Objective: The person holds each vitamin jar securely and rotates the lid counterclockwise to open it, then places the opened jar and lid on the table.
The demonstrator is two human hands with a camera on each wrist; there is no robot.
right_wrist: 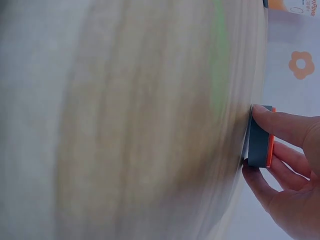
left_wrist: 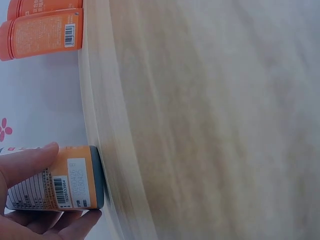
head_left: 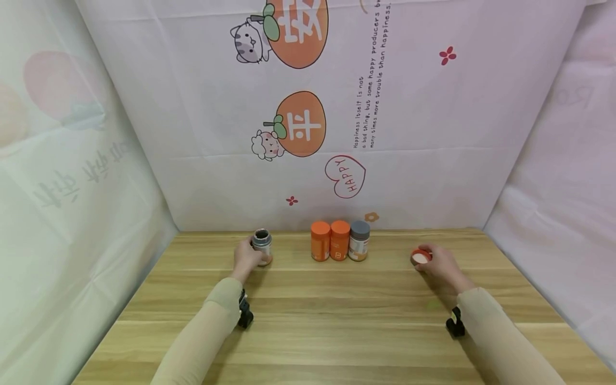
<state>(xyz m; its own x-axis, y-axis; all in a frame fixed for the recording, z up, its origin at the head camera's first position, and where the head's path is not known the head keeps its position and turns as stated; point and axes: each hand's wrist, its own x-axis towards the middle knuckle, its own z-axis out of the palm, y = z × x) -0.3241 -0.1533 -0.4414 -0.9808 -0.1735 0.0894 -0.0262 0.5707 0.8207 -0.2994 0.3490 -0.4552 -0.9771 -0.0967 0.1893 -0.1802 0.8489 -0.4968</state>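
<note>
My left hand [head_left: 247, 258] grips an uncapped supplement bottle [head_left: 262, 247] standing upright at the table's far left, its dark mouth facing up. The left wrist view shows the bottle's orange and white label [left_wrist: 62, 185] with a barcode, the thumb on one side and fingers on the other. Far to the right, my right hand [head_left: 441, 263] pinches a bottle cap [head_left: 421, 258] by its sides, its pale inside turned upward. In the right wrist view the cap [right_wrist: 258, 142] has a dark grey side and an orange-red rim, and sits right at the tabletop.
Between the hands, two orange bottles [head_left: 320, 243] [head_left: 339, 241] and a white-and-orange bottle with a grey cap [head_left: 359, 243] stand side by side near the back edge. A printed white cloth [head_left: 409, 133] hangs behind the wooden table [head_left: 346, 321].
</note>
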